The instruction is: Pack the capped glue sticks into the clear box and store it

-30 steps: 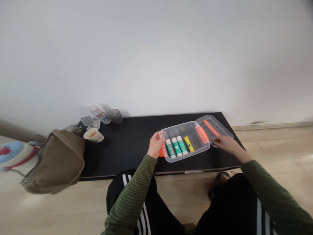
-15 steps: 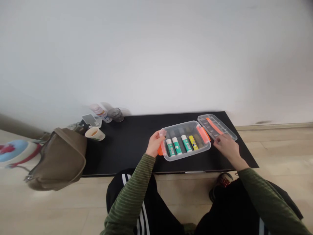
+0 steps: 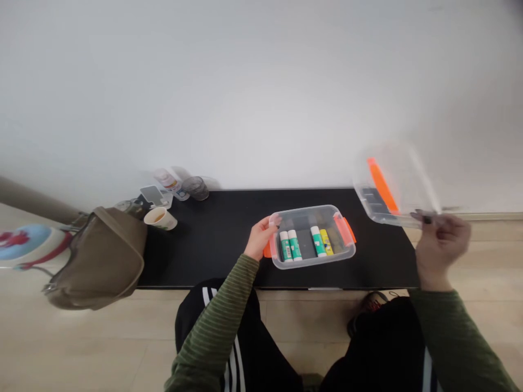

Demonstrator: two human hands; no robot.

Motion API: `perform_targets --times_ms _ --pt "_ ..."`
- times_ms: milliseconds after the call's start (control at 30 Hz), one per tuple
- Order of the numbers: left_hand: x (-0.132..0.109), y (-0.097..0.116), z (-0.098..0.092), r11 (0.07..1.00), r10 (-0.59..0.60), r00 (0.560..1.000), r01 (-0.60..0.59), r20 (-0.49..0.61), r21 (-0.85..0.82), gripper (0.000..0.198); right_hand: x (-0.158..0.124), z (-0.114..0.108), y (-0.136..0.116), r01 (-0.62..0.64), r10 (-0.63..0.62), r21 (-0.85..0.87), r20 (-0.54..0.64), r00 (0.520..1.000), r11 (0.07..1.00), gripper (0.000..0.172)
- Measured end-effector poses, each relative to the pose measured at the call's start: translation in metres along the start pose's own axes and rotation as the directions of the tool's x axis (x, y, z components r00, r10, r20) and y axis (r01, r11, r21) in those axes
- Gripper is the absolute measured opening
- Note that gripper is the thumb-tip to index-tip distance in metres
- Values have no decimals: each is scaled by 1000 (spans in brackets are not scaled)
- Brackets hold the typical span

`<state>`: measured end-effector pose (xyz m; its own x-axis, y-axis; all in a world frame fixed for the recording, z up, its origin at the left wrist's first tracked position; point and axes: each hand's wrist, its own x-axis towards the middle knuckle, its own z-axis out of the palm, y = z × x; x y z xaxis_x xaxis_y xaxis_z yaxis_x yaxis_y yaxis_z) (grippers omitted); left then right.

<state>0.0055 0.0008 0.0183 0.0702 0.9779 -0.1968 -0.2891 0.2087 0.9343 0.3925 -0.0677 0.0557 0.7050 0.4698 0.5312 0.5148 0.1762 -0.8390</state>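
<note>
My left hand (image 3: 261, 238) grips the left end of a clear plastic box (image 3: 304, 265) with orange latches at its ends. Inside lie three green-and-white glue sticks (image 3: 295, 245) and a yellow one (image 3: 326, 242); two green ones are side by side on the left, while the third lies against the yellow one on the right. Up in the air at the right, my right hand (image 3: 443, 242) pinches the near corner of the clear lid (image 3: 402, 185), which is tilted and blurred. An orange strip (image 3: 383, 185) crosses the lid.
The box is over a black bench (image 3: 220, 239) against a white wall. At its left end stand a paper cup (image 3: 160, 218) with a drink, a dark glass (image 3: 196, 188), a bottle (image 3: 171, 184), a phone-like device (image 3: 153, 196) and a brown bag (image 3: 108, 256).
My right hand has lifted the lid off the bench, up and to the right. The glue sticks have slid into two pairs in the box. My left hand keeps its hold.
</note>
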Motion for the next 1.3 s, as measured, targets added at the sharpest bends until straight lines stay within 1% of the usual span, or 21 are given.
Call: perform_targets --times_ms 33,67,100,133,167,200,267,333,400,467,533,600,667,700,767,833,933,1067,1133,1200,1300 --pt "0 1 1 1000 -1 1000 1 11 3 47 2 2 -1 -31 39 144 -56 998 989 41" --pt "0 1 2 1000 -2 1000 2 22 8 47 4 5 -2 -62 84 269 -72 994 961 41" --pt "0 2 3 1000 -2 999 2 32 15 46 6 8 -2 -117 141 361 -41 989 925 40" --pt "1 2 4 1000 0 999 0 40 23 45 7 11 -1 -211 219 412 27 975 887 38" --pt "1 2 6 1000 3 999 -4 47 31 45 7 15 0 -319 301 425 111 947 847 37" --pt "1 2 7 999 6 999 -8 53 38 44 5 18 1 -420 375 413 190 907 808 37" --pt "0 1 8 999 10 998 -13 63 47 45 -1 26 3 -569 474 355 323 819 742 37" --pt "0 0 8 999 2 997 -6 72 48 44 -10 35 2 -648 504 288 439 743 705 39" --pt "1 -1 7 999 -15 998 13 64 39 41 -18 45 -1 -681 492 223 542 681 698 42" --pt "2 -3 5 999 -35 999 34 25 23 38 -24 56 -7 -684 471 168 608 639 710 43" --pt "4 -5 4 998 -57 998 57 -9 -12 41 -26 66 -12 -672 444 134 655 611 728 45" --pt "5 -5 3 994 -86 996 88 31 -57 52 -25 75 -15 -656 417 114 689 593 746 46" --pt "4 -5 4 989 -103 988 114 114 -93 65 -22 84 -15 -634 388 92 721 574 768 48" --pt "4 -4 4 988 -106 984 121 145 -98 69 -21 88 -14 -618 374 75 738 563 783 48" --pt "3 -3 5 989 -102 984 117 148 -95 69 -20 95 -10 -568 348 28 765 542 823 50" --pt "1 -1 5 991 -100 990 108 95 -77 65 -19 101 -6 -489 323 -25 779 537 872 51" --pt "-2 1 5 997 -81 997 82 13 -15 54 -20 108 -1 -372 298 -90 780 551 924 51" --pt "-7 6 7 997 -63 998 62 16 45 41 -23 113 1 -221 225 -113 781 583 969 46" --pt "-9 7 8 997 -74 997 73 25 36 39 -24 114 1 -167 197 -121 788 583 979 42" --pt "-9 7 9 996 -83 996 81 44 34 40 -26 115 2 -169 213 -140 794 569 976 41" --pt "-10 5 8 995 -90 992 87 86 41 44 -28 116 4 -235 264 -159 802 536 959 40"
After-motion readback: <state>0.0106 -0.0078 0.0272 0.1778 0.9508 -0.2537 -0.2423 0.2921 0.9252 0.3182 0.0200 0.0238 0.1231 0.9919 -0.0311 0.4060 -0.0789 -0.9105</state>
